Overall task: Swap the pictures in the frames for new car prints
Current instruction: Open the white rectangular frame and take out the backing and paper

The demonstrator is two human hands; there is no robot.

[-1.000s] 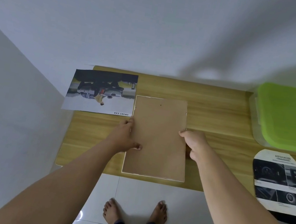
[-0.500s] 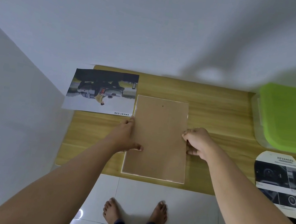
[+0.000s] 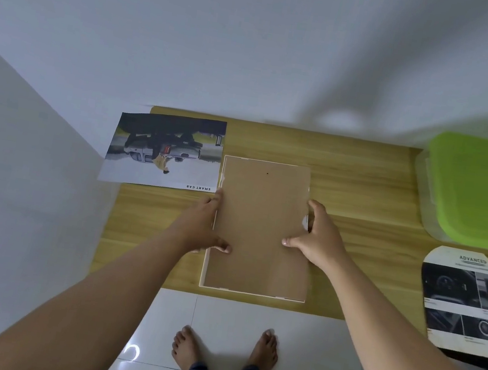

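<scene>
A picture frame [image 3: 264,207] lies face down in the middle of the wooden table [image 3: 362,190], its brown backing board up and a thin white rim showing. My left hand [image 3: 205,223] grips its left edge, thumb on the board. My right hand [image 3: 318,237] holds the right edge, thumb pressed on the backing, fingers at a white tab. A car print [image 3: 165,151] with the words SMART CAB lies upside down at the table's far left corner, overhanging the edge. A second print [image 3: 469,301] of car interiors lies curled at the right.
A clear bin with a green lid [image 3: 485,192] stands at the far right of the table. White walls close the back and the left side. The table's front edge runs just below the frame, with white floor tiles and my bare feet [image 3: 224,350] beneath.
My right hand has slid up the frame's right edge and laid its thumb onto the backing board. The left hand and frame have barely moved.
</scene>
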